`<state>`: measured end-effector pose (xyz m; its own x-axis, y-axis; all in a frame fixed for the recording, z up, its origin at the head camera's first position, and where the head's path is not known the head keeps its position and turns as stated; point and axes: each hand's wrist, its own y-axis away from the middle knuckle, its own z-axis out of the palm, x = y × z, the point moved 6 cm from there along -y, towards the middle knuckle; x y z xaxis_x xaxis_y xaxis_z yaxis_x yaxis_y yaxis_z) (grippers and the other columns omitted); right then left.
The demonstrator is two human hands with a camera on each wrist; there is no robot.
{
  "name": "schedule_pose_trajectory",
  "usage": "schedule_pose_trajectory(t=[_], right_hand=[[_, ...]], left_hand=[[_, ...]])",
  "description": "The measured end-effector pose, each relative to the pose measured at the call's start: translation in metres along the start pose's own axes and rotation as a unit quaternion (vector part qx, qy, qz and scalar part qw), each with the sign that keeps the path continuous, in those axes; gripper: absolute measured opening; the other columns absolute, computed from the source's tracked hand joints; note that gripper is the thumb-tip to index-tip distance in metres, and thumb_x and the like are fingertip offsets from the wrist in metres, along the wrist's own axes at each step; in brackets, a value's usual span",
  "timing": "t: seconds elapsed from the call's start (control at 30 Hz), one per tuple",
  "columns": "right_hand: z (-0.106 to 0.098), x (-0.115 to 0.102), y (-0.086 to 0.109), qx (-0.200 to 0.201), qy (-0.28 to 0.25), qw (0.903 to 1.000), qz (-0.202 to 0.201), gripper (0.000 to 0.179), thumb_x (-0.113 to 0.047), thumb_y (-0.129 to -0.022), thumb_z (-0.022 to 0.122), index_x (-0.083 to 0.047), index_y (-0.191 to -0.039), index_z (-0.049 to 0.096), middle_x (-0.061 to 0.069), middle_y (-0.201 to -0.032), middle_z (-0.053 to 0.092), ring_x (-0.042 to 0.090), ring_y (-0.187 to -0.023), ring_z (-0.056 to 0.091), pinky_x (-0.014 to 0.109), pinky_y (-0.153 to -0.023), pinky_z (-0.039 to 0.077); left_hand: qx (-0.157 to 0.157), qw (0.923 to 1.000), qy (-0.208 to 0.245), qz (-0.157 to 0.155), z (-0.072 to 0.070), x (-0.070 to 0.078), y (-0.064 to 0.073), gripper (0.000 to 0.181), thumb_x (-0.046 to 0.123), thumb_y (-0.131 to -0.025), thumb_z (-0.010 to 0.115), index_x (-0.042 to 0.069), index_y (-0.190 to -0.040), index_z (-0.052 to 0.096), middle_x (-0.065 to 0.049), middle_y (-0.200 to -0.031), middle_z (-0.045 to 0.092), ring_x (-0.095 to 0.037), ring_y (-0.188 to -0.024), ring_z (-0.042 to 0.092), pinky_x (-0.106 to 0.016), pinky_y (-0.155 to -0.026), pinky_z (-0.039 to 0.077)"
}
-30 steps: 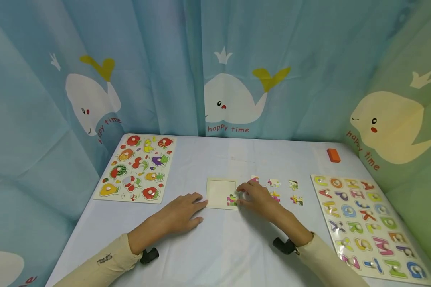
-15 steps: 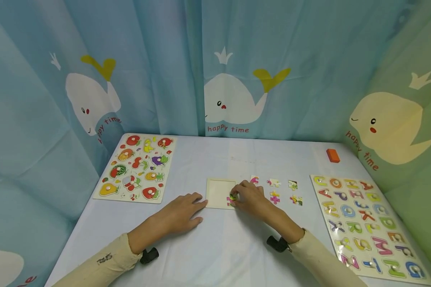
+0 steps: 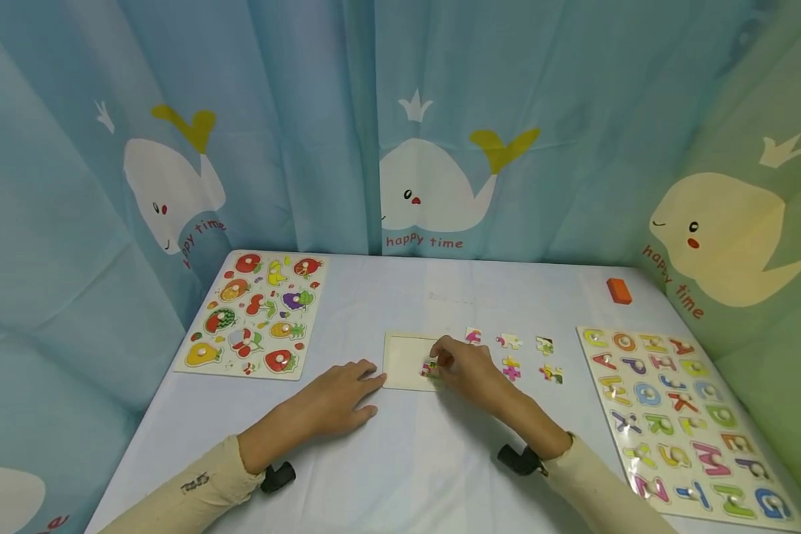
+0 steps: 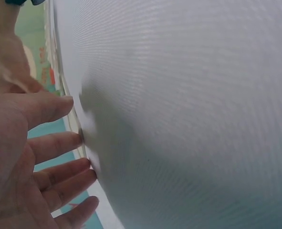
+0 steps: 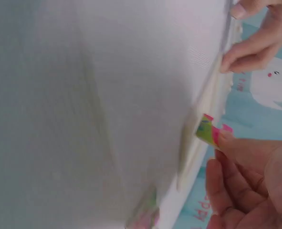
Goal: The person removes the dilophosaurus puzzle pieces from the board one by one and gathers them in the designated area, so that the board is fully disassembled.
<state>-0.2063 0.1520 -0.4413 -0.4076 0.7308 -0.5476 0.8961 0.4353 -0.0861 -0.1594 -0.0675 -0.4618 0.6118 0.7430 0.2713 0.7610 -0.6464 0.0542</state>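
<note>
My right hand (image 3: 470, 374) pinches a pink and green jigsaw puzzle piece (image 5: 206, 131) between thumb and fingers. In the head view the piece is partly covered by the fingers, over the lower right part of a square, cream puzzle tray (image 3: 403, 356). The right wrist view shows it tilted just above the tray; whether an edge touches I cannot tell. My left hand (image 3: 337, 397) lies at the tray's left side, fingers spread and fairly straight, with a fingertip at the tray's edge. Right of the tray, several loose pieces (image 3: 511, 368) lie in two rows.
A fruit knob puzzle board (image 3: 250, 315) lies at the left of the white-covered table. An alphabet board (image 3: 681, 423) lies at the right, with an orange block (image 3: 618, 291) behind it. Blue whale curtains (image 3: 307, 148) rise behind the table.
The right hand has shifted slightly left over the tray, and the piece has turned and tilted in its fingers. The left hand stays in place.
</note>
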Motion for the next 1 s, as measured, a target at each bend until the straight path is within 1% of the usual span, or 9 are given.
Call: schedule_pose_trajectory(t=[0.1, 0.2, 0.33, 0.43, 0.57, 0.7, 0.8, 0.87, 1.0], right_hand=[[-0.015, 0.001, 0.006, 0.022, -0.012, 0.9993, -0.026, 0.013, -0.006, -0.095, 0.078, -0.013, -0.102, 0.070, -0.004, -0.092, 0.075, 0.014, -0.088, 0.071, 0.041, -0.086, 0.045], [-0.035, 0.010, 0.015, 0.032, -0.017, 0.9982, -0.047, 0.010, -0.004, -0.096, 0.076, -0.011, -0.102, 0.072, 0.000, -0.094, 0.075, 0.014, -0.086, 0.070, 0.033, -0.077, 0.054], [-0.065, 0.033, 0.034, 0.014, -0.012, 0.9994, -0.029, 0.011, -0.004, -0.097, 0.074, -0.013, -0.103, 0.072, -0.002, -0.097, 0.074, 0.013, -0.090, 0.067, 0.029, -0.076, 0.056], [-0.088, 0.056, 0.053, -0.013, -0.011, 0.9999, 0.000, 0.009, -0.007, -0.100, 0.072, -0.015, -0.103, 0.072, -0.003, -0.097, 0.073, 0.011, -0.091, 0.065, 0.028, -0.078, 0.056], [-0.108, 0.088, 0.081, -0.070, -0.052, 0.9953, 0.043, 0.001, -0.011, -0.103, 0.069, -0.010, -0.103, 0.070, -0.001, -0.098, 0.070, 0.008, -0.091, 0.062, 0.025, -0.077, 0.054], [-0.111, 0.113, 0.100, -0.140, -0.124, 0.9805, 0.062, 0.007, -0.009, -0.105, 0.064, -0.004, -0.105, 0.067, 0.003, -0.097, 0.067, 0.009, -0.087, 0.060, 0.026, -0.074, 0.053], [-0.106, 0.121, 0.108, -0.159, -0.156, 0.9728, 0.062, 0.007, -0.006, -0.105, 0.063, 0.000, -0.103, 0.066, 0.005, -0.095, 0.065, 0.010, -0.083, 0.057, 0.028, -0.071, 0.051], [-0.102, 0.122, 0.108, -0.145, -0.130, 0.9785, 0.067, 0.004, -0.004, -0.104, 0.064, -0.001, -0.102, 0.066, 0.003, -0.094, 0.065, 0.009, -0.082, 0.056, 0.027, -0.070, 0.050], [-0.097, 0.121, 0.106, -0.095, -0.019, 0.9896, 0.106, 0.003, -0.006, -0.099, 0.071, -0.007, -0.099, 0.068, 0.000, -0.095, 0.068, 0.010, -0.086, 0.058, 0.028, -0.072, 0.051]], left_hand=[[-0.002, 1.0000, 0.003, -0.002, -0.001, 0.001, 0.000, 0.056, 0.036, -0.104, 0.066, 0.011, -0.153, 0.057, -0.012, -0.150, 0.056, -0.030, -0.132, 0.059, -0.047, -0.111, 0.050], [-0.002, 1.0000, 0.003, -0.003, -0.002, 0.002, 0.001, 0.056, 0.036, -0.104, 0.066, 0.010, -0.153, 0.057, -0.012, -0.149, 0.056, -0.030, -0.132, 0.059, -0.047, -0.112, 0.050], [-0.004, 1.0000, 0.005, -0.004, -0.003, 0.003, 0.001, 0.056, 0.035, -0.104, 0.066, 0.010, -0.153, 0.056, -0.013, -0.149, 0.056, -0.029, -0.133, 0.058, -0.047, -0.113, 0.049], [-0.007, 0.9999, 0.008, -0.002, -0.003, 0.004, 0.001, 0.055, 0.033, -0.104, 0.066, 0.009, -0.153, 0.056, -0.013, -0.150, 0.056, -0.030, -0.134, 0.058, -0.048, -0.113, 0.049], [-0.008, 0.9999, 0.007, 0.000, -0.003, 0.005, 0.001, 0.055, 0.032, -0.104, 0.067, 0.009, -0.153, 0.056, -0.014, -0.149, 0.056, -0.030, -0.134, 0.058, -0.048, -0.112, 0.049], [-0.007, 1.0000, 0.002, -0.001, -0.004, 0.005, 0.000, 0.055, 0.032, -0.104, 0.067, 0.009, -0.153, 0.057, -0.014, -0.149, 0.057, -0.029, -0.134, 0.057, -0.048, -0.113, 0.049], [-0.009, 1.0000, -0.001, -0.004, -0.004, 0.004, 0.000, 0.055, 0.034, -0.104, 0.066, 0.009, -0.153, 0.057, -0.013, -0.149, 0.056, -0.029, -0.135, 0.057, -0.048, -0.113, 0.048], [-0.011, 0.9999, -0.001, -0.006, -0.004, 0.004, 0.000, 0.055, 0.035, -0.104, 0.066, 0.010, -0.153, 0.057, -0.013, -0.150, 0.056, -0.029, -0.135, 0.056, -0.048, -0.114, 0.048], [-0.012, 0.9999, -0.001, -0.005, -0.003, 0.003, 0.000, 0.056, 0.035, -0.104, 0.066, 0.010, -0.153, 0.057, -0.013, -0.150, 0.056, -0.030, -0.135, 0.056, -0.048, -0.114, 0.048]])
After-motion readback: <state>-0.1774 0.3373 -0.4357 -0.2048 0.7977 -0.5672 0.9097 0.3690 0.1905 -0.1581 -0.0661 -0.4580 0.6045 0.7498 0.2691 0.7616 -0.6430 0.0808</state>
